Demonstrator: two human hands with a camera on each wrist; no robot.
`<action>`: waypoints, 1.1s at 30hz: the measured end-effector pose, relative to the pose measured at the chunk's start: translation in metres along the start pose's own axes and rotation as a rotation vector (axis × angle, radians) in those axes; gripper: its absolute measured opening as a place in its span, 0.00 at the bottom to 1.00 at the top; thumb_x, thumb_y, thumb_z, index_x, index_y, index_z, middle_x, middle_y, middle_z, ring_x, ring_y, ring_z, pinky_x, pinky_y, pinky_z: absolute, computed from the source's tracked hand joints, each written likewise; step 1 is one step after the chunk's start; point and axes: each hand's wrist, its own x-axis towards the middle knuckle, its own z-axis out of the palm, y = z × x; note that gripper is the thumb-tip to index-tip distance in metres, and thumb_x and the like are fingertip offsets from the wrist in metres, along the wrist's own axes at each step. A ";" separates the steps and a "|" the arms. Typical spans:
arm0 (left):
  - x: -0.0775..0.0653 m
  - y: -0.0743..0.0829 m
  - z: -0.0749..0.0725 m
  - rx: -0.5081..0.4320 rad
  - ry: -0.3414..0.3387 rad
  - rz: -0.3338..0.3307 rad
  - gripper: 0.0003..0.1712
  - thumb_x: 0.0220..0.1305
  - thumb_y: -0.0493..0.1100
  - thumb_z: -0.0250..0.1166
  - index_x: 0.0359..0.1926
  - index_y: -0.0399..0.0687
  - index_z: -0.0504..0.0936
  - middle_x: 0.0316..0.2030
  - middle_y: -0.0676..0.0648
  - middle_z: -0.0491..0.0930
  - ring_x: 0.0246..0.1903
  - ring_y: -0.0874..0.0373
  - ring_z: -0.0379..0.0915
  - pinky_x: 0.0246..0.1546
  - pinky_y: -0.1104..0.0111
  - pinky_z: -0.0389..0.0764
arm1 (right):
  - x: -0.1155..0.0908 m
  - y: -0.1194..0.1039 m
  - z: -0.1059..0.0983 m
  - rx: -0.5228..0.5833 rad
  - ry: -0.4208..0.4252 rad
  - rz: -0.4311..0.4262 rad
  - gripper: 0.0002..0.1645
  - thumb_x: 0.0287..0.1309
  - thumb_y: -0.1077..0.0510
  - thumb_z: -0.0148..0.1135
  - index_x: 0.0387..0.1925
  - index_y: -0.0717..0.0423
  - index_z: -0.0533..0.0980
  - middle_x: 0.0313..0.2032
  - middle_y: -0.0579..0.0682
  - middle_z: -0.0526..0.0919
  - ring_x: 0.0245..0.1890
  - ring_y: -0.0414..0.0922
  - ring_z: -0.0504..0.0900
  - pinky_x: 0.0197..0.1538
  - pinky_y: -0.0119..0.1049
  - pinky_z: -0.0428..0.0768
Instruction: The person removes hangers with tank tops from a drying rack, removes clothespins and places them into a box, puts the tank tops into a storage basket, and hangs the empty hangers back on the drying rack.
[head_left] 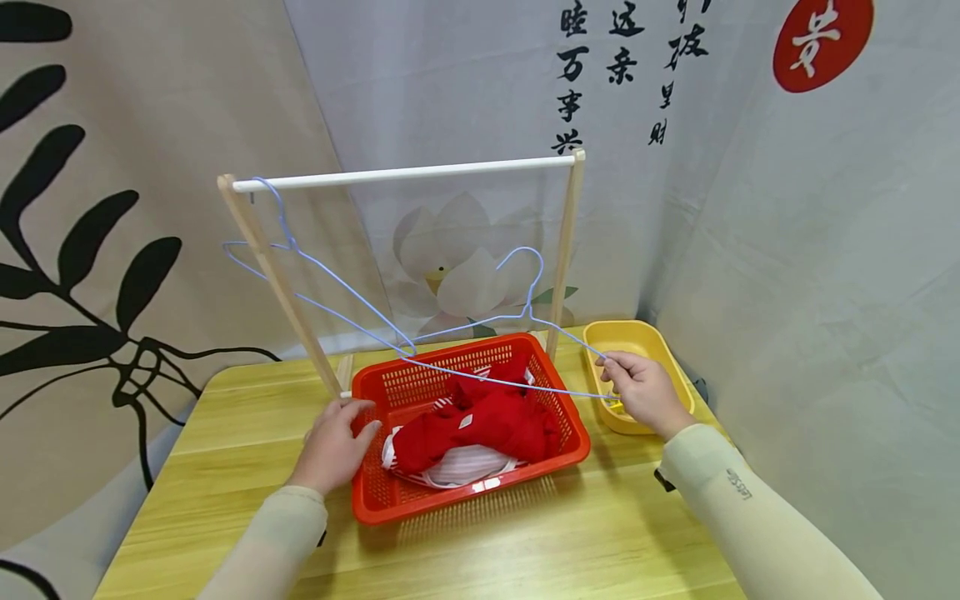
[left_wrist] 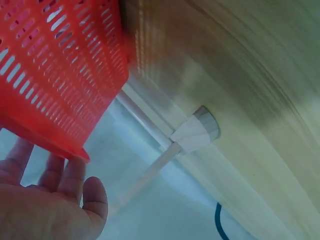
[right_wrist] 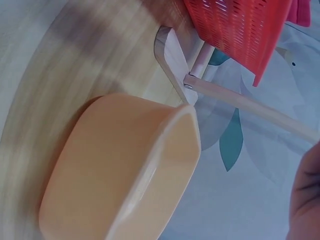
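My right hand (head_left: 647,393) pinches the right end of a light blue clothes hanger (head_left: 541,267), its hook pointing up. The hanger stretches over a red perforated basket (head_left: 375,504), its left end overlapping a second blue hanger (head_left: 284,225) that hooks over the rack's white rod (head_left: 405,174) at the left. Red clothing (head_left: 480,429) with white striped parts lies heaped in the basket. At the basket's left rim rests my left hand (head_left: 333,446); in the left wrist view its fairly straight fingers (left_wrist: 70,180) touch the rim. Only part of my right hand (right_wrist: 307,197) shows in the right wrist view.
The rack's wooden posts (head_left: 281,283) rise at both sides behind the basket. A yellow bin (head_left: 637,333) stands to the right, under my right hand. Printed curtains (head_left: 450,100) hang behind the wood-grain table (head_left: 195,500).
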 end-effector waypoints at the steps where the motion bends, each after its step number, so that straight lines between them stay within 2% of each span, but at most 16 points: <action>1: -0.001 0.000 0.001 0.005 -0.006 0.008 0.27 0.75 0.50 0.64 0.70 0.46 0.76 0.72 0.34 0.67 0.72 0.31 0.62 0.66 0.33 0.64 | 0.000 -0.001 0.000 0.000 0.006 0.001 0.15 0.78 0.56 0.57 0.50 0.62 0.84 0.36 0.60 0.85 0.26 0.40 0.77 0.27 0.31 0.77; 7: -0.005 0.003 0.009 0.037 -0.040 0.038 0.38 0.72 0.53 0.67 0.76 0.46 0.68 0.79 0.32 0.56 0.76 0.27 0.56 0.67 0.29 0.61 | 0.007 -0.007 -0.001 -0.034 0.030 -0.004 0.17 0.80 0.55 0.55 0.52 0.61 0.84 0.39 0.61 0.86 0.26 0.41 0.78 0.27 0.31 0.77; 14: -0.006 0.004 0.014 0.050 -0.093 0.034 0.44 0.72 0.57 0.66 0.80 0.47 0.62 0.82 0.31 0.45 0.75 0.21 0.54 0.71 0.28 0.56 | 0.022 -0.023 -0.003 -0.069 0.097 -0.041 0.17 0.80 0.56 0.53 0.52 0.60 0.85 0.40 0.61 0.88 0.35 0.38 0.81 0.34 0.30 0.79; 20: -0.006 0.005 0.015 0.045 -0.117 0.021 0.47 0.70 0.58 0.68 0.80 0.47 0.60 0.82 0.30 0.41 0.77 0.22 0.47 0.72 0.28 0.52 | 0.040 -0.040 -0.004 -0.060 0.171 -0.118 0.16 0.80 0.57 0.53 0.49 0.61 0.86 0.39 0.61 0.88 0.33 0.35 0.79 0.30 0.28 0.75; 22: -0.007 0.006 0.015 0.042 -0.128 0.013 0.48 0.69 0.59 0.68 0.81 0.47 0.59 0.83 0.30 0.40 0.78 0.23 0.44 0.72 0.28 0.51 | 0.046 -0.046 -0.004 -0.045 0.197 -0.141 0.16 0.79 0.58 0.54 0.48 0.62 0.86 0.37 0.61 0.87 0.28 0.35 0.76 0.28 0.27 0.73; 29: -0.008 0.009 0.013 0.040 -0.166 -0.003 0.49 0.70 0.60 0.67 0.82 0.47 0.57 0.83 0.31 0.36 0.80 0.24 0.39 0.73 0.27 0.47 | 0.062 -0.071 -0.005 -0.032 0.292 -0.207 0.14 0.78 0.60 0.56 0.47 0.63 0.86 0.33 0.59 0.86 0.30 0.36 0.80 0.30 0.25 0.72; 33: -0.008 0.008 0.012 0.043 -0.170 0.000 0.49 0.70 0.61 0.67 0.82 0.47 0.57 0.83 0.31 0.36 0.80 0.25 0.39 0.74 0.28 0.47 | 0.072 -0.085 -0.006 -0.045 0.317 -0.201 0.15 0.78 0.59 0.56 0.47 0.63 0.86 0.33 0.59 0.86 0.29 0.31 0.77 0.34 0.24 0.72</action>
